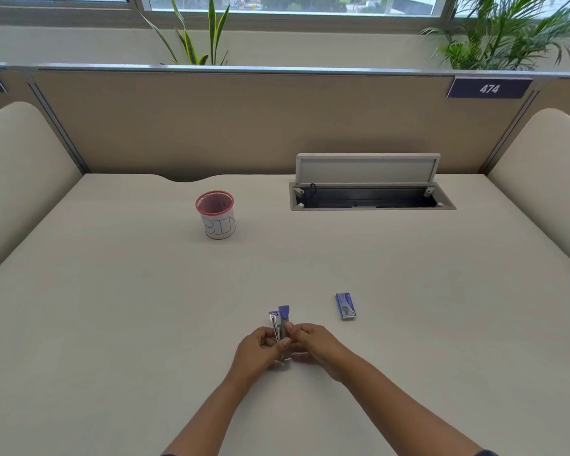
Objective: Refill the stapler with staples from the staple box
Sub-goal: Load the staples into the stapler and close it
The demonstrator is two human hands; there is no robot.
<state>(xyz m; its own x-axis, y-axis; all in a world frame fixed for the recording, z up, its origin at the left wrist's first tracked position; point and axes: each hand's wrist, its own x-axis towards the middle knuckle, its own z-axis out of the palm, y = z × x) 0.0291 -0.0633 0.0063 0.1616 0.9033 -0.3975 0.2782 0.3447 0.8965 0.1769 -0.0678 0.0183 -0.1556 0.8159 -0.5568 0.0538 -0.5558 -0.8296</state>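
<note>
A small purple and silver stapler (281, 320) is held over the desk near the front centre, its top swung apart from the metal channel. My left hand (259, 352) grips it from the left side. My right hand (310, 343) pinches it from the right, thumb and forefinger on the metal part. The blue staple box (345, 306) lies flat on the desk to the right of the hands, a short gap away, and it looks closed. Whether staples sit in the channel is too small to tell.
A red mesh cup labelled BIN (217, 214) stands at mid-desk, left of centre. An open cable hatch (371, 195) with its lid raised lies at the back right. Padded partitions border the desk (112, 307) on three sides.
</note>
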